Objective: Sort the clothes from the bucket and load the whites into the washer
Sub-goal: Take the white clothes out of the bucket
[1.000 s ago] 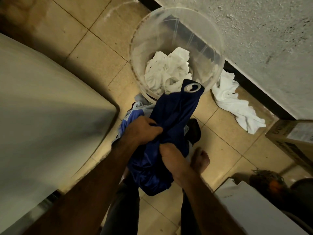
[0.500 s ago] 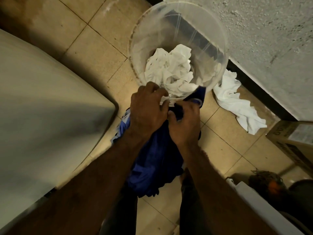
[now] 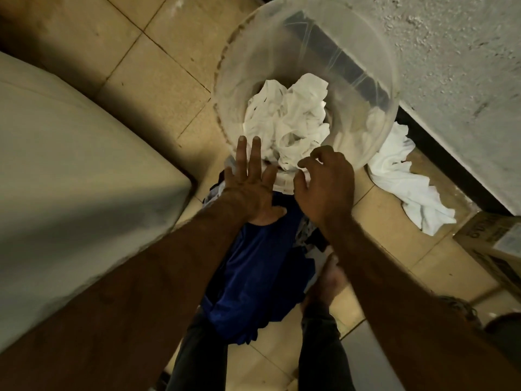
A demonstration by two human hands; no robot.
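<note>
Near rim of the bucket (image 3: 225,88) behind both hands, cardboard box (image 3: 496,249) cropped at right edge.

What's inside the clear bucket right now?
Crumpled white clothes fill the bottom of the bucket. Whatever lies beneath them is covered; the near edge is partly hidden by both hands.

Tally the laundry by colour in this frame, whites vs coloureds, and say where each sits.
White: 2 clumps, white clothes in the bucket and white garment on the floor by the wall.
Blue: 1, blue garment on the floor pile below the hands.
Total: 3 visible; separate items inside the clumps cannot be told.
</note>
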